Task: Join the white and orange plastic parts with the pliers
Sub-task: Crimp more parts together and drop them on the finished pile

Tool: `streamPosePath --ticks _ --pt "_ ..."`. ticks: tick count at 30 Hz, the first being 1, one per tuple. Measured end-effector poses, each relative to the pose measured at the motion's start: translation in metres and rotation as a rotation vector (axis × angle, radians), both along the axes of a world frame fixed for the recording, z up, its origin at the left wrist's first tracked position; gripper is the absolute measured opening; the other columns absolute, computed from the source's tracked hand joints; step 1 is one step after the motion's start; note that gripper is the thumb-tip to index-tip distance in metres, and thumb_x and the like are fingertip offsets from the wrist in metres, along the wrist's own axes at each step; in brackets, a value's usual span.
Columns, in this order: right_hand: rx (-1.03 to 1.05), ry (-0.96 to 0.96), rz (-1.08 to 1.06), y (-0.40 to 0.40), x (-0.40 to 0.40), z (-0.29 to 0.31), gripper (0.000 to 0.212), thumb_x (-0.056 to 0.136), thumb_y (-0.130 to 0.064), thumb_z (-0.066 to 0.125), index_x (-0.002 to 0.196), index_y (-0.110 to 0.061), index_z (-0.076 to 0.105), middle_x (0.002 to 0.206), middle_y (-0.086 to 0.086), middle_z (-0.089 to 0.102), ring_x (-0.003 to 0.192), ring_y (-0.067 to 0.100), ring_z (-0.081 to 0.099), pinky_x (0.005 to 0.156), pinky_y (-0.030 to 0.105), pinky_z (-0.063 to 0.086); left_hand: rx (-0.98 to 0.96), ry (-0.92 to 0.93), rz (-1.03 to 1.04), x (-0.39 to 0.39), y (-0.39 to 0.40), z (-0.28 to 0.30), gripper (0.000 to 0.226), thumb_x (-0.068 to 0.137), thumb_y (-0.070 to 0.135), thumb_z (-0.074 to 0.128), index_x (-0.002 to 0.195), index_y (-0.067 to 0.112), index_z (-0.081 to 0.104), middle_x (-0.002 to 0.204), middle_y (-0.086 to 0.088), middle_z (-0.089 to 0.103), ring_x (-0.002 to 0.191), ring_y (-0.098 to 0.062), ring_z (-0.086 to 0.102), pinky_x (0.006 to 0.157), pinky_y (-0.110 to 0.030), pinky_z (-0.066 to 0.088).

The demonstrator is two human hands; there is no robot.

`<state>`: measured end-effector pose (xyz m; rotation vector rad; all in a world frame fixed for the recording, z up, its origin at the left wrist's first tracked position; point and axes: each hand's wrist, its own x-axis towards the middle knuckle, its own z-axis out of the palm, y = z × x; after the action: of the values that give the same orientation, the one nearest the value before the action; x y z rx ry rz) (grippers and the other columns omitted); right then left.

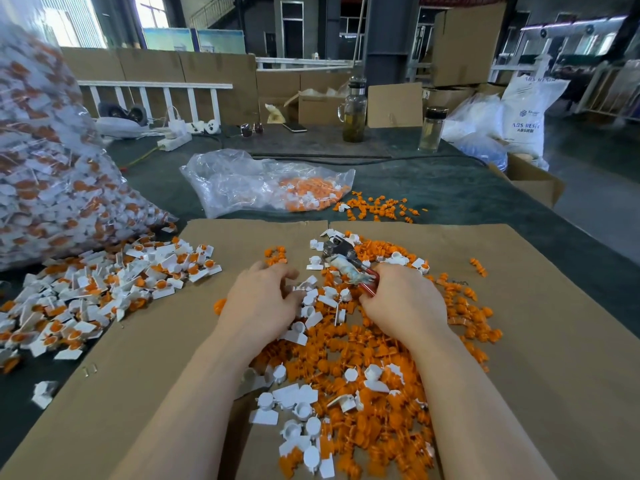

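Cardboard sheet [519, 306], frame ctr: left hand [263, 299] fingers curled, sorting white parts [311, 299]; pick one. Right hand [405, 299] clamped on pliers [346, 265]; keep jaws fwd.

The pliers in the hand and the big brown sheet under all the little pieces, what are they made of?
The grey pliers with red handles, held in the right hand, look like dull metal at the head, with shiny red handles, probably plastic or rubber coated. The flat brown sheet looks like matte cardboard: it shows a box-flap seam and folds.
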<state>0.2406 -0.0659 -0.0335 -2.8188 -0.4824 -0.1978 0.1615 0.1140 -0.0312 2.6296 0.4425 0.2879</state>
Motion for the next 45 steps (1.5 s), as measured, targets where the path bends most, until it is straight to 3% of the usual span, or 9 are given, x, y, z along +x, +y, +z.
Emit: streamPosePath --ticks 7,13,19,21,26,30,36,41,45 --pt "0.006 -0.078 -0.060 -0.001 -0.003 0.002 0.023 0.092 -0.041 0.057 0.106 -0.023 0.060 0.079 -0.008 0.053 0.068 0.013 0.050 0.045 0.022 0.033 0.128 0.047 -0.135 0.005 -0.007 -0.003 0.046 0.103 0.027 0.041 0.146 0.044 0.037 0.149 0.009 0.038 0.137 -0.021 0.030 0.112 -0.051 0.022" --pt "0.181 -0.056 -0.069 0.001 -0.002 0.004 0.016 0.092 -0.038 0.053 0.087 -0.023 0.052 0.074 -0.006 0.055 0.065 0.014 0.055 0.048 0.025 0.035 0.036 -0.064 -0.123 0.006 -0.007 -0.006 0.030 0.102 0.019 0.046 0.121 0.040 0.057 0.122 0.018 0.061 0.121 -0.012 0.049 0.099 -0.039 0.021" --pt "0.330 0.007 -0.007 0.002 -0.001 0.002 0.014 0.093 -0.037 0.053 0.089 -0.023 0.055 0.072 -0.008 0.055 0.062 0.008 0.053 0.048 0.025 0.035 0.039 -0.151 -0.067 0.003 -0.011 -0.001 0.022 0.100 0.031 0.054 0.121 0.032 0.063 0.112 0.011 0.069 0.106 -0.012 0.062 0.108 -0.042 0.033" --pt "0.374 0.013 0.013 0.003 -0.001 0.002 0.015 0.093 -0.037 0.055 0.092 -0.023 0.057 0.073 -0.010 0.055 0.063 0.007 0.053 0.049 0.024 0.035 -0.019 -0.245 -0.025 0.002 -0.012 0.003 0.022 0.099 0.035 0.054 0.118 0.027 0.062 0.106 0.009 0.070 0.097 -0.012 0.064 0.093 -0.035 0.047" --pt "0.502 0.016 0.069 0.004 -0.003 0.005 0.023 0.093 -0.036 0.059 0.110 -0.020 0.062 0.082 -0.013 0.058 0.072 0.004 0.055 0.056 0.021 0.041 -0.448 -0.344 0.054 0.000 -0.017 0.010 0.012 0.096 0.029 0.063 0.097 0.029 0.051 0.090 0.014 0.069 0.077 0.000 0.069 0.057 -0.013 0.049" --pt "0.573 0.022 0.097 0.004 -0.006 0.010 0.024 0.093 -0.033 0.060 0.112 -0.018 0.064 0.097 -0.006 0.065 0.085 0.010 0.060 0.073 0.029 0.052 -0.572 -0.382 0.053 -0.003 -0.019 0.015 0.026 0.078 0.031 0.083 0.088 0.027 0.059 0.089 0.007 0.068 0.082 -0.015 0.069 0.073 -0.030 0.056" --pt "0.730 0.046 0.124 0.003 -0.009 0.013 0.012 0.092 -0.034 0.062 0.100 -0.025 0.064 0.078 -0.015 0.059 0.072 0.003 0.057 0.058 0.018 0.040 -0.875 -0.416 0.051 -0.006 -0.023 0.017 0.031 0.066 0.024 0.088 0.088 0.016 0.068 0.062 0.009 0.066 0.059 -0.008 0.067 0.053 -0.015 0.053" --pt "0.807 0.048 0.184 0.005 -0.016 0.018 0.017 0.091 -0.036 0.065 0.080 -0.042 0.052 0.078 -0.018 0.061 0.078 0.000 0.061 0.064 0.020 0.048 -0.995 -0.450 -0.007 -0.008 -0.028 0.019 0.043 0.053 0.031 0.084 0.091 0.015 0.071 0.066 0.010 0.069 0.065 -0.008 0.071 0.057 -0.014 0.052" --pt "0.827 0.070 0.240 0.006 -0.019 0.018 0.011 0.091 -0.033 0.066 0.090 -0.038 0.057 0.081 -0.017 0.063 0.080 -0.001 0.062 0.064 0.013 0.047 -1.008 -0.470 -0.020 -0.006 -0.032 0.019 0.044 0.053 0.031 0.085 0.091 0.015 0.070 0.063 0.010 0.066 0.066 -0.010 0.072 0.057 -0.016 0.054"
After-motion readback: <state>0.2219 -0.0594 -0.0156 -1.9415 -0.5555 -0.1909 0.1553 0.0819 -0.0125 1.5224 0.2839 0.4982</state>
